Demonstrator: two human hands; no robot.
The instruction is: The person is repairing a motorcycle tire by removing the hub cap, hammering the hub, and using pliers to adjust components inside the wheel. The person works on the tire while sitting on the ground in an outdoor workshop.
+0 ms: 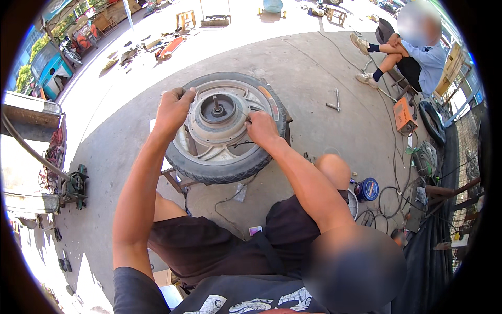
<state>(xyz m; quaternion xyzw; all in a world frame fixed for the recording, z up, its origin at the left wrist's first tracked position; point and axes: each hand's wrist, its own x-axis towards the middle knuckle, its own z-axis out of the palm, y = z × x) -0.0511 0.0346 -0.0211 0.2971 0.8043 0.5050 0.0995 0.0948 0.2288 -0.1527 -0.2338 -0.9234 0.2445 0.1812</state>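
Observation:
A motor wheel (223, 153) with a black tyre (209, 174) and pale spokes lies flat on a low stand (172, 180) before my knees. Its round hub (230, 128) faces up, and an axle stub (215, 103) rises from the dark centre. My left hand (173, 111) is at the hub's left edge, thumb and fingers drawn together; what they hold, if anything, is hidden. At the hub's right edge my right hand (261, 127) pinches something thin and dark, too small to name. Below it, a dark cable (241, 143) shows between the spokes.
A seated person (418, 60) is at the upper right, near an orange machine (404, 115) and a loose tyre (432, 123). Cables run along the right floor by a blue tub (366, 189). An L-shaped wrench (334, 100) lies beyond the wheel; a cart (31, 152) stands left.

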